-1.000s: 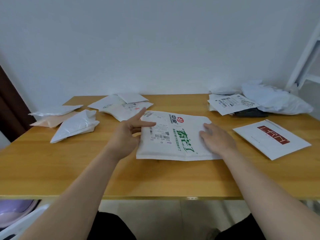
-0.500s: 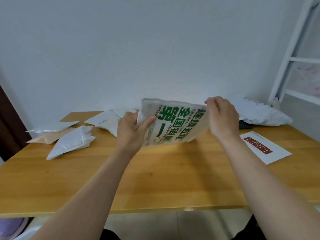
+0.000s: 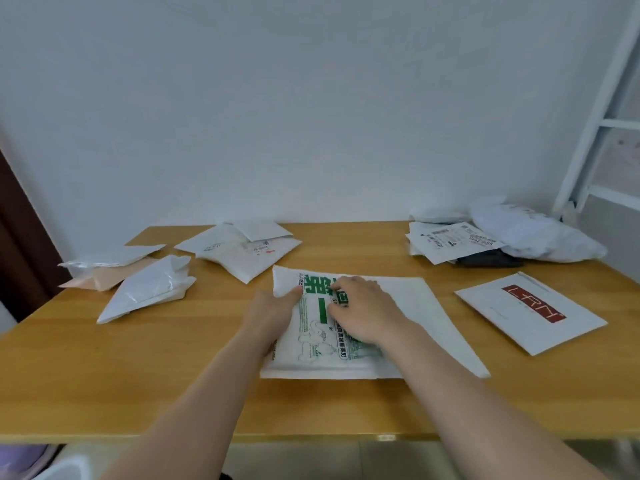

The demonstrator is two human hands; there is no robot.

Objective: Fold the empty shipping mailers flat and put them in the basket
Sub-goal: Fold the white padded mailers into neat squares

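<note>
The white mailer with green print [image 3: 422, 303] is laid flat on the worktop [image 3: 173, 375], near its middle. It is pressed down by the right grip [image 3: 360, 306], opened, with the fingers laid on the print. The thumb of the left grip [image 3: 273, 308] is set on the mailer's left edge. Its fingers are hidden, so a pinch cannot be told. A red-logo mailer [image 3: 530, 311] is seen well apart on the right.

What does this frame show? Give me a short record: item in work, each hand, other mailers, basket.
item in work: green-printed mailer, lying on the table
left hand: thumb on the mailer's left edge, other fingers hidden
right hand: presses on the printed face, fingers slightly bent
other mailers: red-logo mailer at right; crumpled white mailer at left; more piles at the back
basket: not in view
</note>
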